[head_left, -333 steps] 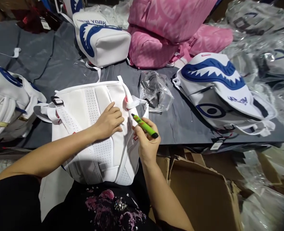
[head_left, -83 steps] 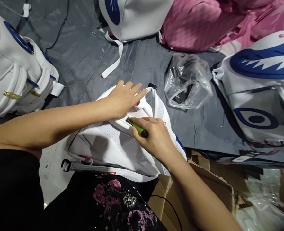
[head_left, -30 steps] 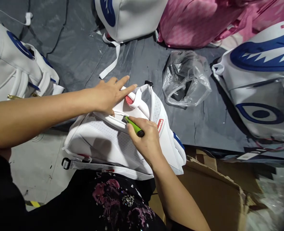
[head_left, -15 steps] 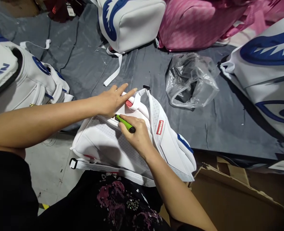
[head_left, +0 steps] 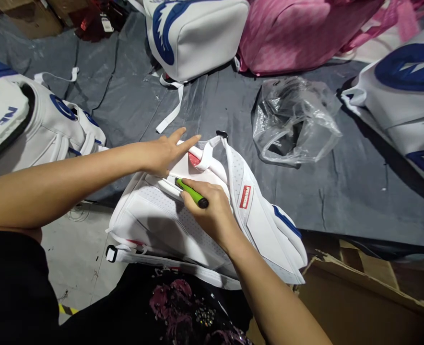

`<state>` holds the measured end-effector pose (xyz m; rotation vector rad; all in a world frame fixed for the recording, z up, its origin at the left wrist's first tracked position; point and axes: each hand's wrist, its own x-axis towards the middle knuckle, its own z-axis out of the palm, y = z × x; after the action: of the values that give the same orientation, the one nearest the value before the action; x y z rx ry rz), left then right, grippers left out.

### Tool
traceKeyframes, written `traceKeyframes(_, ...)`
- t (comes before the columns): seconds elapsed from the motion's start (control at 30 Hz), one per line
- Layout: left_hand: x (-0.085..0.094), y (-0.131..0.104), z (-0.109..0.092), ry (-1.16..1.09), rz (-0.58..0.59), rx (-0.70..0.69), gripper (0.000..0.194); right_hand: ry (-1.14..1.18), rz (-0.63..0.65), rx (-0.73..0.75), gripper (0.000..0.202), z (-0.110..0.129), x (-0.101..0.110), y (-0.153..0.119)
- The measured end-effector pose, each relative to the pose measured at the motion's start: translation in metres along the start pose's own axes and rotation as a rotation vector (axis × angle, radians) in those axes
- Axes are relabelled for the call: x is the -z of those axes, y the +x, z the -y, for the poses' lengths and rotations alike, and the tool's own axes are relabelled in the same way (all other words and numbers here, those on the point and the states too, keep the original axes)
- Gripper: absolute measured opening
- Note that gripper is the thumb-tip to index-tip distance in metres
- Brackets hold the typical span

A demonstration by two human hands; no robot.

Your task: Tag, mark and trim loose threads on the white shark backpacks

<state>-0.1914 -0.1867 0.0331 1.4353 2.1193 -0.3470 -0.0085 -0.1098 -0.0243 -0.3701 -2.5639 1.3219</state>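
A white backpack [head_left: 197,239] lies slanted across the table edge and over my lap, its back panel and straps facing up. My left hand [head_left: 165,153] rests on its top edge with spread fingers, the thumb beside a seam. In my right hand [head_left: 212,211] is a green pen-like tool with black ends [head_left: 193,193]; its tip meets or nearly meets the seam close to my left thumb. I cannot tell what the tip is. Right of the tool are the carry handle [head_left: 207,154], with a red patch under it, and a strap with a red label [head_left: 245,196].
More white-and-blue bags stand at left [head_left: 42,115], at the back [head_left: 208,38] and at right [head_left: 409,96]. A pink bag [head_left: 291,36] stands behind. A clear plastic bag [head_left: 294,122] lies on the grey table covering [head_left: 215,105]. Below at right is an open cardboard box [head_left: 363,297].
The view has shifted slightly. The green tool has moved a little right and toward me along the seam. My left hand stays on the top edge, its thumb still near the tool's tip.
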Motion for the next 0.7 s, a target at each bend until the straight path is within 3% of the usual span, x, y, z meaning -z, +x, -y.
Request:
traceKeyframes(0.17,0.001,0.004,0.000,-0.012,0.025,0.004,0.124,-0.047,0.038,0.009,0.027,0.006,-0.005,0.009)
traceKeyframes(0.33,-0.009,0.011,0.010,-0.009,-0.049,-0.069,0.123,-0.059,-0.002,-0.005,0.024,0.007,-0.007,0.008)
traceKeyframes(0.53,-0.008,0.010,0.007,-0.010,-0.036,-0.034,0.120,-0.068,0.009,0.002,0.023,0.011,-0.011,0.011)
traceKeyframes(0.7,-0.007,0.007,0.006,-0.035,-0.030,-0.041,0.120,-0.047,-0.060,-0.096,0.014,0.008,-0.007,0.006)
